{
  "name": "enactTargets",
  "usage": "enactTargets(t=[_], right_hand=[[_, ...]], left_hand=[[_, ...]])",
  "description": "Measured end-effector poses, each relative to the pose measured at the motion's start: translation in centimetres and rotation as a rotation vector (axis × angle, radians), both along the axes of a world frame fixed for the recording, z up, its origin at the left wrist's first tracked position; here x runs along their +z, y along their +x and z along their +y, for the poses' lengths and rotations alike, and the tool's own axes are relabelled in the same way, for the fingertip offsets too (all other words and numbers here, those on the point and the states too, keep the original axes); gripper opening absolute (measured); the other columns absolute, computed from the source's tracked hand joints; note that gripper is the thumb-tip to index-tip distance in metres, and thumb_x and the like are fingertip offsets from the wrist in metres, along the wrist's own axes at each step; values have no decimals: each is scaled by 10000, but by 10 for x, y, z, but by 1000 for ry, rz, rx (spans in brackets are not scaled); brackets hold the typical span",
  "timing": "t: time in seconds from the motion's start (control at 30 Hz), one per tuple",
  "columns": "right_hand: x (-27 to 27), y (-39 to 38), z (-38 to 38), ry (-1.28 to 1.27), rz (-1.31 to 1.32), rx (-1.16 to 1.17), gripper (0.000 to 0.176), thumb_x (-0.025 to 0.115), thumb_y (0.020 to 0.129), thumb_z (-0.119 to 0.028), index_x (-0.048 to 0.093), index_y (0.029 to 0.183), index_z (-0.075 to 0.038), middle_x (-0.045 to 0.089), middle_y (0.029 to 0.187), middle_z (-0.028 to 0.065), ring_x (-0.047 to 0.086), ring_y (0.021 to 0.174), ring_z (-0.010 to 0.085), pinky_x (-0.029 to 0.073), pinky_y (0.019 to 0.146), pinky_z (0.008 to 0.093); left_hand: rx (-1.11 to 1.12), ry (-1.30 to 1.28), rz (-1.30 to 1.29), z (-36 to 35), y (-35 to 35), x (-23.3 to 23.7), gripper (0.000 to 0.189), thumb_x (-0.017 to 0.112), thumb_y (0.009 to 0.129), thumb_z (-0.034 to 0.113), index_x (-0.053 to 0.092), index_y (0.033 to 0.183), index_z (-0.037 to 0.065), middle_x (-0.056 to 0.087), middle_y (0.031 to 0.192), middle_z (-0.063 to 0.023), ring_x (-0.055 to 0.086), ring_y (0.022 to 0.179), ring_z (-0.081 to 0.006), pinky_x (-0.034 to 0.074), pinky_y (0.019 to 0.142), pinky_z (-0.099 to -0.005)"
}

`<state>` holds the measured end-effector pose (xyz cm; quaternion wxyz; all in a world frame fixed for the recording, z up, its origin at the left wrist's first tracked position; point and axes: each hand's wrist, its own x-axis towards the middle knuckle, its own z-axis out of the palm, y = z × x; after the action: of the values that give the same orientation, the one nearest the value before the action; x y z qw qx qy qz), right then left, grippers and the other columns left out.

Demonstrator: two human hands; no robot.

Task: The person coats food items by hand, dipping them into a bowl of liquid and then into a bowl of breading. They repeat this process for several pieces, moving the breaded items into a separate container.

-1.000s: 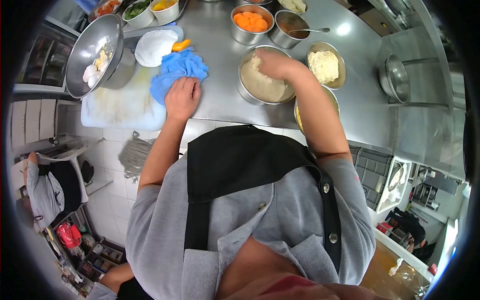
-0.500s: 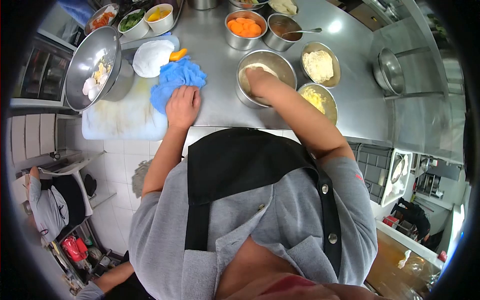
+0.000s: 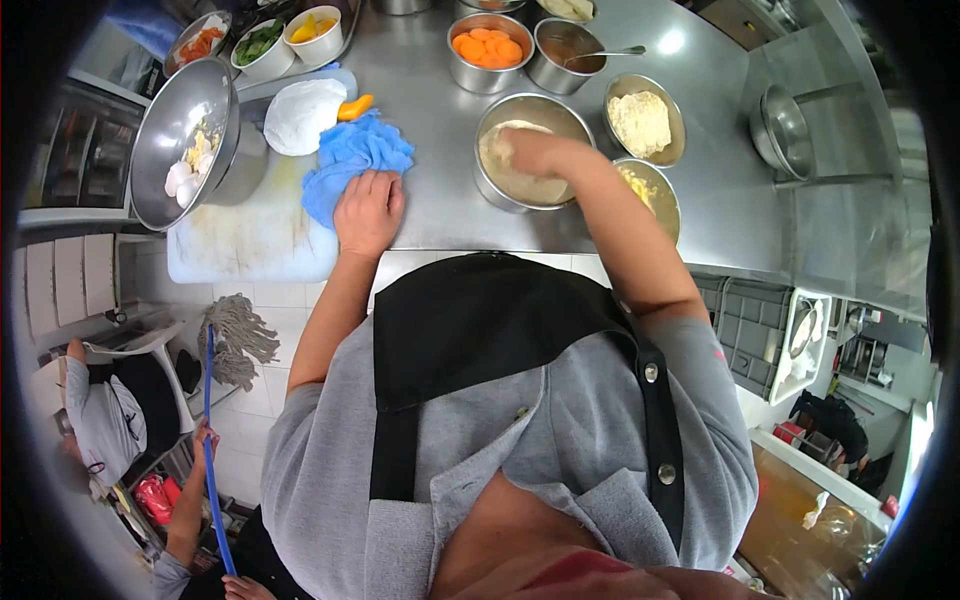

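Note:
My right hand [image 3: 535, 153] is inside a steel bowl [image 3: 535, 198] that holds a pale, dough-like mixture [image 3: 499, 147]. Its fingers are blurred by motion and partly hidden in the mixture. My left hand [image 3: 369, 212] rests palm down, fingers lying on a crumpled blue cloth [image 3: 360, 150] at the edge of a white cutting board [image 3: 250, 245]. Just right of the mixing bowl stand a bowl of pale yellow crumbly food [image 3: 641, 122] and another bowl of yellow pieces [image 3: 637, 186], partly covered by my right forearm.
A tilted steel bowl [image 3: 150, 165] with eggs stands at the left. Behind are a pot of carrot slices [image 3: 488, 48] and a pot with a spoon [image 3: 620, 51]. A co-worker's hand [image 3: 205, 440] grips a blue mop handle [image 3: 212, 480] on the lower left; the mop head [image 3: 240, 340] touches the floor.
My right hand has shifted slightly right within the bowl, its forearm swinging the same way. My left hand stays on the cloth. The mop and the co-worker's hands have come further into view.

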<state>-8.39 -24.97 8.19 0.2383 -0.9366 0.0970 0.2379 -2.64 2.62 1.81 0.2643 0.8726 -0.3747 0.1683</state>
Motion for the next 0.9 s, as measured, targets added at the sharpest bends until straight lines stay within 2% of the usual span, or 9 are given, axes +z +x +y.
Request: enactTargets(t=[0.07,0.2,0.3,0.4,0.5,0.6,0.7,0.73,0.9], right_hand=[[-6,6,0,-61,128,85,463,479,791,-117,464,1246,-33,541,1202,198,529,1101,315,417,933,378],[39,11,-8,76,117,15,467,445,817,-155,440,1269,-37,530,1211,208,518,1109,333,407,939,378],[-1,1,-5,30,187,-32,465,433,823,-161,439,1272,-41,538,1203,206,526,1099,332,411,933,374],[0,13,-12,-87,273,119,482,458,808,-129,424,1277,-21,519,1234,199,520,1112,332,405,951,369],[-11,6,-20,-44,-23,13,524,574,765,-167,436,1232,27,515,1216,229,520,1108,351,411,956,370],[21,-8,22,-326,111,-9,560,694,709,-201,491,1170,44,516,1207,246,536,1103,345,439,942,385],[-6,-8,28,-355,44,-29,669,762,646,-261,482,1174,40,518,1191,261,528,1108,360,441,951,372],[-11,-4,27,-379,74,-5,671,756,659,-268,471,1184,38,508,1210,253,520,1132,321,452,932,377],[1,-6,5,-109,64,-4,596,687,709,-222,469,1217,2,537,1193,213,527,1120,303,428,938,373]], left_hand=[[2,0,-9,-1,0,0,79,637,747,103,592,811,104,583,779,-52,565,722,-262,465,619,-372],[-5,-3,-12,0,0,0,73,634,750,103,590,808,99,587,780,-55,565,723,-266,465,619,-376],[-11,-15,-16,-1,0,0,68,635,750,104,589,800,94,586,771,-59,564,718,-269,464,616,-377],[1,-20,-38,-2,0,0,65,635,751,105,588,796,93,586,764,-59,564,710,-271,464,614,-375],[-7,-18,-36,-1,0,0,61,635,753,106,587,789,94,585,757,-60,564,705,-270,465,612,-374],[-12,-26,-46,-2,0,1,59,634,752,100,584,783,94,585,756,-58,565,707,-269,466,613,-373],[-2,-15,-60,-2,1,-3,63,627,748,120,587,796,114,576,752,-48,563,711,-256,473,603,-373],[3,-10,-60,-1,0,-3,62,626,748,120,586,795,114,575,751,-48,562,710,-256,472,603,-374],[8,-16,-79,-2,0,-3,57,624,751,124,582,789,114,570,744,-49,561,706,-256,470,600,-376]])
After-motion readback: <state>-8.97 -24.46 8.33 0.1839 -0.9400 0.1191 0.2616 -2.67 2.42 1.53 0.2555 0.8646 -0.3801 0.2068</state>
